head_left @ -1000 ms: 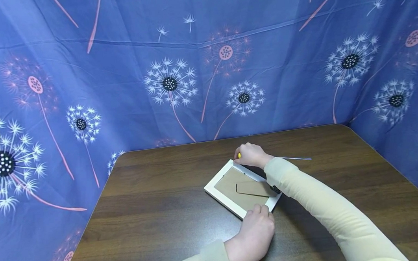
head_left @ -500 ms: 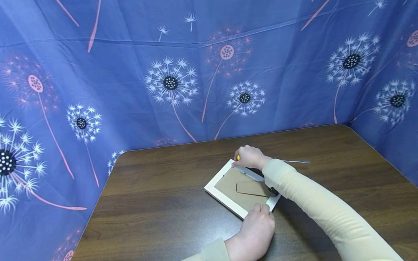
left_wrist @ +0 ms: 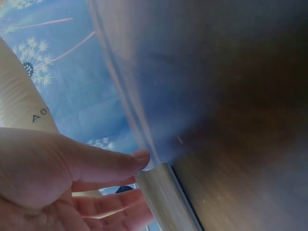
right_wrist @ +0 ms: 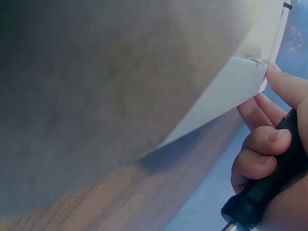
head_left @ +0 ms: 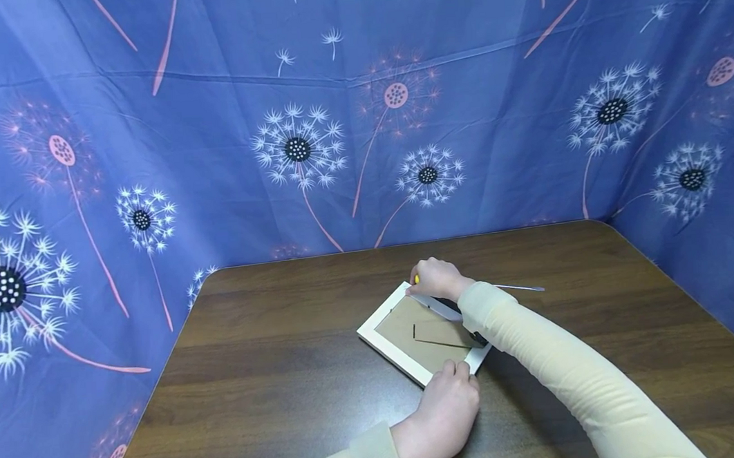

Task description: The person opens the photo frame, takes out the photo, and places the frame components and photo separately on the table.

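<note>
A white picture frame [head_left: 390, 349] lies back side up on the wooden table, showing its brown backing board [head_left: 403, 324] and a fold-out stand [head_left: 441, 332]. My left hand [head_left: 442, 415] pinches the near right corner; in the left wrist view, thumb and fingers grip the frame's edge [left_wrist: 168, 197]. At the far corner, my right hand [head_left: 439, 279] pinches the rim between thumb and forefinger. Its remaining fingers curl round the dark handle of a screwdriver [right_wrist: 257, 195], whose thin shaft points right past the wrist. The handle has a yellow end. My right forearm covers the frame's right corner.
The brown table [head_left: 275, 386] spreads around the frame on all sides. Blue fabric [head_left: 350, 154] printed with dandelions hangs behind the table and along both of its sides.
My right hand and the screwdriver have shifted slightly toward me. The left hand and the picture frame have stayed almost in place.
</note>
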Tool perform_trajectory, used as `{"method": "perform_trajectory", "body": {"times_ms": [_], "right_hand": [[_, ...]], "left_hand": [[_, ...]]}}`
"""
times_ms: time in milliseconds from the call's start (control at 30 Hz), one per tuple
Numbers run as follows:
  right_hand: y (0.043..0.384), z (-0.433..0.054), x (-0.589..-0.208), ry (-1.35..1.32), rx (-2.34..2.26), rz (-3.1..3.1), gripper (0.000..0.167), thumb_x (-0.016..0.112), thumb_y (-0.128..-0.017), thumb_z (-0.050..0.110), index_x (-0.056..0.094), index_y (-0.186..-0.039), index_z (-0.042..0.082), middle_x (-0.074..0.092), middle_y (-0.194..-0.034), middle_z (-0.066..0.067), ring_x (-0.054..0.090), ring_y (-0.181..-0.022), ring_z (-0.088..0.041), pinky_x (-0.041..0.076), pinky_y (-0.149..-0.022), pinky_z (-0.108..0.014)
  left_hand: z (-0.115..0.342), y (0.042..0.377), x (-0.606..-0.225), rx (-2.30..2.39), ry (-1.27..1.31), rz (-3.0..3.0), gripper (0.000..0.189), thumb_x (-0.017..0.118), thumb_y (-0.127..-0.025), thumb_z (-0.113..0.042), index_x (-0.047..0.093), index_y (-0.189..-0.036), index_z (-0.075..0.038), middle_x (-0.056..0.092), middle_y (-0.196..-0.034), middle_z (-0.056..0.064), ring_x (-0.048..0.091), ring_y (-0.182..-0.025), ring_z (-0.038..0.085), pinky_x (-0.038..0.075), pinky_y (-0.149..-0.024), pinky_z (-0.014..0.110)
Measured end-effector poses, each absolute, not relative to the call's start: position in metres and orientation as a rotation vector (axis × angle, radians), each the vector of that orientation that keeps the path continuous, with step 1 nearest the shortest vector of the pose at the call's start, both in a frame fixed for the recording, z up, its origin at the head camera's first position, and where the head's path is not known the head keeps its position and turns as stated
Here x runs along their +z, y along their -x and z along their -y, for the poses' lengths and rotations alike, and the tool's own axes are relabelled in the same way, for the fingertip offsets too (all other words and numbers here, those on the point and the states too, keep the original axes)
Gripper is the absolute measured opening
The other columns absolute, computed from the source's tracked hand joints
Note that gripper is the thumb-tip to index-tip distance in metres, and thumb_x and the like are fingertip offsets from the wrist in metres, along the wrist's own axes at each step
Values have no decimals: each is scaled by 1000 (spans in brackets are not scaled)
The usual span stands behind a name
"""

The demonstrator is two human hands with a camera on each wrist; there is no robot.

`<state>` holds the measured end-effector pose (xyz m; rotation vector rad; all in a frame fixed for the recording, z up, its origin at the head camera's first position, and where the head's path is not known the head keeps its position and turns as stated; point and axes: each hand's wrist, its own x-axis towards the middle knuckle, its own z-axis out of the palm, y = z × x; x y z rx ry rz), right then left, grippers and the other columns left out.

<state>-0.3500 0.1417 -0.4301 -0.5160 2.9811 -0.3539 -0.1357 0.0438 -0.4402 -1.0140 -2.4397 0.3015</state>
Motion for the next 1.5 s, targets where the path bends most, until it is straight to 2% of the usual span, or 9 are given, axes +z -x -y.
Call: {"method": "perform_trajectory", "body": {"times_ms": [133,500,1000,1233,1500], "right_hand": [[350,-142,-431,496,-366,-2979,29,71,-80,43,72,-92,16,70,-94,-3,62,-80,-18,51,-70,-40],[349,-145,-430,447,-416,-2955,29,71,-80,42,72,-91,15,68,-85,0,57,-70,-14,48,-64,-35],[347,-149,-431,394,-408,-2954,31,71,-80,41,73,-94,13,69,-87,-1,59,-71,-15,49,-66,-37],[344,-152,-428,385,-416,-2957,30,71,-80,40,72,-91,13,69,-86,-1,60,-72,-16,50,-68,-40],[342,-155,-428,401,-439,-2960,28,71,-80,40,72,-87,13,68,-83,0,59,-68,-14,50,-64,-37]], "left_hand": [[-41,135,-440,275,1021,2451,3,67,-75,-21,64,-76,-21,49,-75,-5,41,-66,8,30,-46,17],[-36,136,-440,247,1061,2458,5,68,-75,-22,65,-79,-20,50,-77,-6,43,-67,8,32,-48,17],[-25,137,-439,232,1146,2455,9,71,-75,-22,68,-83,-20,54,-78,-6,45,-68,8,35,-51,18],[-18,138,-439,276,1185,2401,8,69,-75,-22,66,-83,-21,52,-77,-7,45,-69,8,35,-51,17],[-10,138,-439,272,1233,2377,6,64,-77,-21,65,-83,-21,52,-78,-8,47,-71,8,36,-52,18]]}}
